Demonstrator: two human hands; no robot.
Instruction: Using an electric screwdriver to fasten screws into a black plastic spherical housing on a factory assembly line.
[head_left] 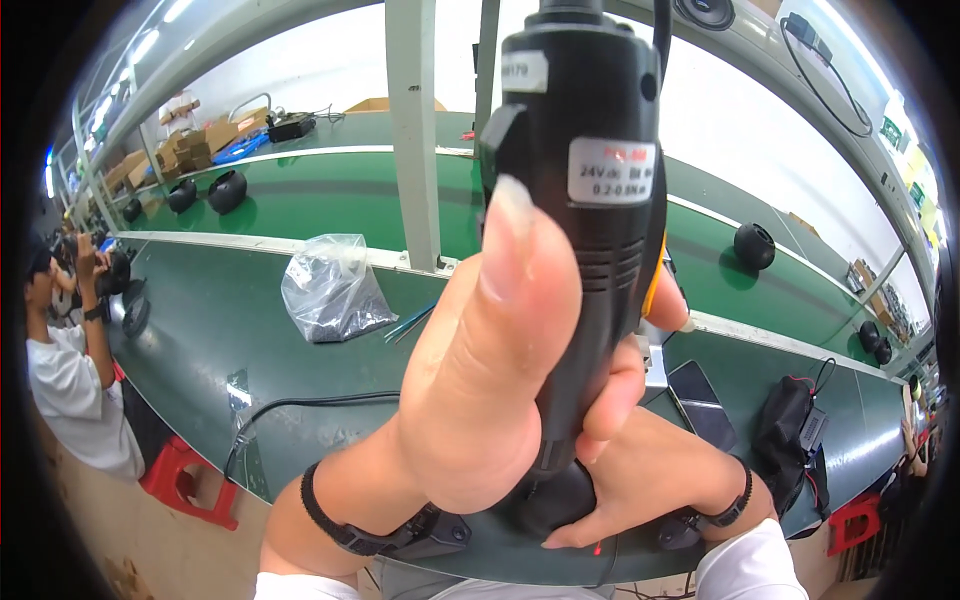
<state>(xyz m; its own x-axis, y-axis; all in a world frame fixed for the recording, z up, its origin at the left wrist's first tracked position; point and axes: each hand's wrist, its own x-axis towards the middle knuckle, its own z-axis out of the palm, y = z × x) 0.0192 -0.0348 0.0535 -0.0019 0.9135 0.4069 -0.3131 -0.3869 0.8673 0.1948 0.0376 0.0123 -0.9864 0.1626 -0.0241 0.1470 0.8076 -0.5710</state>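
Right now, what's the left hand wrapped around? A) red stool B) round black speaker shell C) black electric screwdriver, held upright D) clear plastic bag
C: the left hand grips the black electric screwdriver upright close to the camera, thumb along its body; the clear plastic bag lies apart on the green bench.

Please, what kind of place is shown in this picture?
Probably a factory assembly line. Long green workbenches run in rows, round black parts sit along them, and the left hand grips a black electric screwdriver. Another person works at the left.
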